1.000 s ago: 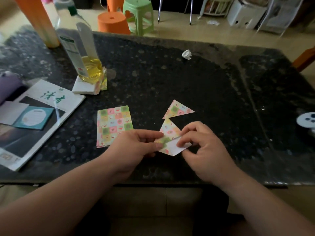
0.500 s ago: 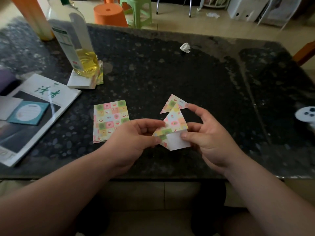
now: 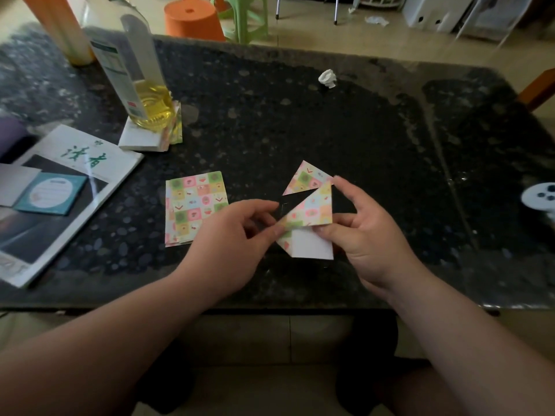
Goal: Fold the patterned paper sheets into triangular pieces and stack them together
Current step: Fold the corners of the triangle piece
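A half-folded patterned sheet (image 3: 312, 210) is lifted just above the dark table (image 3: 300, 121), its upper part a checked triangle and its white underside showing below. My left hand (image 3: 237, 238) pinches its left corner. My right hand (image 3: 363, 232) pinches its right edge between thumb and fingers, the index finger raised by the top corner. A finished folded triangle (image 3: 303, 178) lies on the table just behind it. A small stack of flat patterned sheets (image 3: 193, 207) lies to the left of my left hand.
An oil bottle (image 3: 135, 79) stands on a white pad with more patterned paper at the back left. A magazine (image 3: 60, 187) with a blue card lies at the left edge. A crumpled paper ball (image 3: 328, 78) sits far back. A white object (image 3: 540, 196) is at the right edge.
The sheet has been raised off the table and turned. Its patterned flap is now folded into a triangle, and my right index finger has lifted to its top corner.
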Demonstrator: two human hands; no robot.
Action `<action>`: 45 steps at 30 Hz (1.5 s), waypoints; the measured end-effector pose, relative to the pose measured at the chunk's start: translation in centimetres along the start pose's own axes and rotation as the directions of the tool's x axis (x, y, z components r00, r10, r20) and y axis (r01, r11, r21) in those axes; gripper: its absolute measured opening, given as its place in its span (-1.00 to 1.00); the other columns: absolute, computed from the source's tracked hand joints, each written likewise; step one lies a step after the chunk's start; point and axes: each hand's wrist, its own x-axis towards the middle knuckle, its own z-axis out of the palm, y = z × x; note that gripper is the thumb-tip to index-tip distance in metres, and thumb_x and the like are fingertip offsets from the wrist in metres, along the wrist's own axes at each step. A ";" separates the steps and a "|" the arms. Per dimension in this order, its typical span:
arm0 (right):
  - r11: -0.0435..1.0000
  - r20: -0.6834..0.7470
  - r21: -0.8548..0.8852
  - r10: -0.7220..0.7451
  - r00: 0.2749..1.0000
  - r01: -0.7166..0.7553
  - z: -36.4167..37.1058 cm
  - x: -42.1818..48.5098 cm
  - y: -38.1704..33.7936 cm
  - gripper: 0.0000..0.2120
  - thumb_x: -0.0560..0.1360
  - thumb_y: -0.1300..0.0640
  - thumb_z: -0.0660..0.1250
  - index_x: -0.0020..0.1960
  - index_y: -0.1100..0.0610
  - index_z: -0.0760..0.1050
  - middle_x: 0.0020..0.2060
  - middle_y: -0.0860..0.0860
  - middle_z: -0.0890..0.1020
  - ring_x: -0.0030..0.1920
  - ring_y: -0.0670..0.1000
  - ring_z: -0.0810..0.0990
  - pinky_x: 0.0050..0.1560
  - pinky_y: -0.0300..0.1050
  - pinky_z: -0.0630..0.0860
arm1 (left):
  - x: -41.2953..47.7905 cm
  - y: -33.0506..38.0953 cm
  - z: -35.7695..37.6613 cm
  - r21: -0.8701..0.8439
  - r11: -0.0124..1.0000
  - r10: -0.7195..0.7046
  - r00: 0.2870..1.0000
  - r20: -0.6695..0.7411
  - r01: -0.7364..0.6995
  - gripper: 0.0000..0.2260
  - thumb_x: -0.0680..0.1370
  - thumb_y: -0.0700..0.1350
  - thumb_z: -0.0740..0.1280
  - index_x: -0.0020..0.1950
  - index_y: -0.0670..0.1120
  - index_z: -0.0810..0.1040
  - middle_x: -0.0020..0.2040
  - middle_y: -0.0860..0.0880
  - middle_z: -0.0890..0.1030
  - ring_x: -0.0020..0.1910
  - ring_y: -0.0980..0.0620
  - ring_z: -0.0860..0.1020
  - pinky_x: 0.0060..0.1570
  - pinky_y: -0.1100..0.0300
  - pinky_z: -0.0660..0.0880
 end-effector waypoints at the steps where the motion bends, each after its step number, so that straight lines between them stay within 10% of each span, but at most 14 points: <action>1: 1.000 0.010 -0.004 0.019 1.000 -0.019 0.1 -0.1 0.0 -0.22 0.52 0.34 0.46 0.58 -0.12 0.24 -0.04 0.02 0.77 0.01 0.03 0.76 0.13 0.12 0.67 | -0.1 0.0 0.1 0.030 0.999 0.036 0.999 -0.005 -0.035 -0.71 0.56 0.03 0.44 0.28 0.20 0.58 -0.04 0.28 0.62 -0.03 0.29 0.58 -0.01 0.32 0.55; 7: 0.998 0.036 -0.060 0.022 0.999 -0.019 0.5 -0.1 0.1 -0.30 0.55 0.30 0.44 0.56 -0.12 0.27 -0.11 0.16 0.75 -0.05 0.23 0.75 0.11 0.31 0.64 | -0.7 0.1 0.4 0.110 0.991 0.065 0.992 0.110 -0.077 -0.56 0.41 0.26 0.48 0.26 0.25 0.56 -0.01 0.26 0.59 -0.05 0.27 0.57 -0.05 0.29 0.56; 18: 0.972 0.037 -0.236 0.007 0.999 0.002 0.9 0.1 0.4 -0.38 0.53 0.21 0.49 0.44 -0.21 0.32 -0.15 -0.01 0.76 -0.11 -0.02 0.76 -0.02 0.07 0.71 | 0.7 -0.4 0.6 -0.073 0.964 -0.249 0.963 0.104 0.257 -0.76 0.62 0.00 0.39 0.29 0.15 0.60 0.05 0.22 0.66 0.00 0.20 0.62 -0.08 0.24 0.57; 23: 0.908 -0.017 -0.419 -0.033 0.999 0.023 0.8 0.4 0.9 -0.72 0.52 0.13 0.51 0.09 -0.11 0.46 -0.28 0.02 0.69 -0.30 -0.07 0.67 -0.25 -0.14 0.58 | 2.1 -0.7 0.3 -0.643 0.488 -0.536 0.784 0.313 0.590 -0.58 0.54 -0.28 0.46 0.38 -0.06 0.55 0.15 -0.08 0.69 0.00 -0.09 0.73 -0.03 -0.05 0.69; 29: 0.810 0.072 -0.587 0.033 0.997 0.015 0.7 0.9 1.5 -0.88 0.56 0.16 0.45 -0.02 -0.07 0.61 -0.12 -0.12 0.64 -0.09 -0.12 0.60 -0.16 -0.34 0.51 | 1.6 -1.2 0.4 -0.196 0.858 -0.468 0.879 0.084 0.476 -0.71 0.52 -0.07 0.52 0.11 0.05 0.45 -0.14 0.02 0.72 -0.24 0.05 0.72 -0.18 0.09 0.66; 34: 0.686 0.285 -0.694 -0.018 0.958 0.219 0.0 0.4 1.1 -0.56 0.47 0.28 0.39 0.19 -0.18 0.50 0.13 -0.32 0.44 0.05 -0.33 0.51 -0.07 -0.34 0.52 | 1.5 -1.3 -0.2 -0.063 0.917 -0.395 0.919 0.013 0.395 -0.76 0.53 -0.04 0.51 -0.02 0.04 0.44 -0.17 0.00 0.69 -0.40 0.09 0.67 -0.43 0.25 0.48; 39: 0.526 0.475 -0.730 -0.066 0.877 0.435 -0.3 0.5 2.2 -0.41 0.42 0.19 0.49 0.36 -0.20 0.46 0.52 -0.22 0.17 0.54 -0.20 0.06 0.48 -0.24 0.17 | 1.3 -1.8 -0.4 -0.110 0.913 -0.385 0.919 0.078 0.392 -0.87 0.51 -0.14 0.53 -0.07 -0.02 0.60 -0.19 -0.01 0.72 -0.33 0.09 0.69 -0.28 0.19 0.60; 45: 0.478 0.452 -0.710 -0.254 0.855 0.517 -0.1 0.8 2.9 -0.92 0.50 0.08 0.51 -0.02 -0.06 0.71 0.10 -0.18 0.55 0.19 -0.15 0.42 0.19 -0.17 0.47 | 1.2 -2.3 -0.6 0.013 0.945 -0.324 0.933 0.154 0.326 -0.91 0.53 -0.09 0.52 -0.06 0.10 0.67 -0.07 0.10 0.67 -0.14 0.13 0.64 -0.23 0.31 0.52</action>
